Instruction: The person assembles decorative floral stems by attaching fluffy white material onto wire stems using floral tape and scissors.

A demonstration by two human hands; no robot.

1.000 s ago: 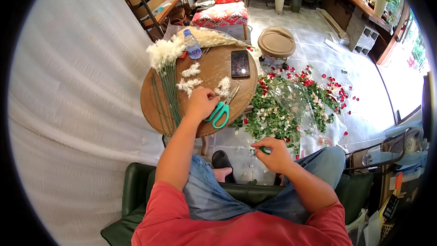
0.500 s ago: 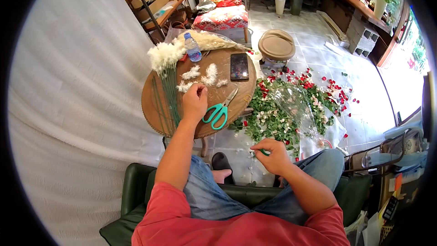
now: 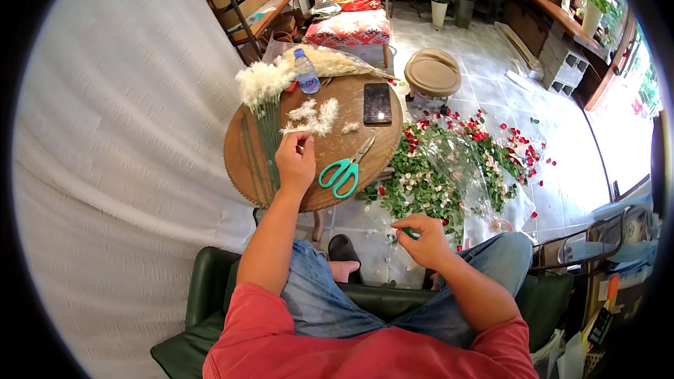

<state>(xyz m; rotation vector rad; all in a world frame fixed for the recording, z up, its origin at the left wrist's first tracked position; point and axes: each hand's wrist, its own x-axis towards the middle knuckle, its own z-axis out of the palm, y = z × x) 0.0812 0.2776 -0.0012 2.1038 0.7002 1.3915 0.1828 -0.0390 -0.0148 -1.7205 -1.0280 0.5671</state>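
Note:
Over the round wooden table (image 3: 344,98), my left hand (image 3: 295,160) is closed in a pinch beside white fluffy tufts (image 3: 319,118); what it grips, if anything, is too small to tell. Low over the floor, above my right knee, my right hand (image 3: 421,237) has its fingers curled around a small green thing (image 3: 411,233). Teal-handled scissors (image 3: 347,168) lie with blades apart, right of my left hand. White fluffy flowers (image 3: 264,83) with long green stems rest at the table's left side. A dark phone (image 3: 378,104) and an upright bottle (image 3: 306,72) stand farther back.
Rose leaves and red petals (image 3: 428,182) are strewn over the floor right of the table, with clear wrap among them. A round stool (image 3: 432,72) is behind them. A patterned chair (image 3: 349,27) stands at the back, a white curtain (image 3: 126,133) at the left.
My left hand has moved slightly left and down relative to the table, away from the scissors. The view has shifted a little. My right hand keeps its grip nearly unchanged.

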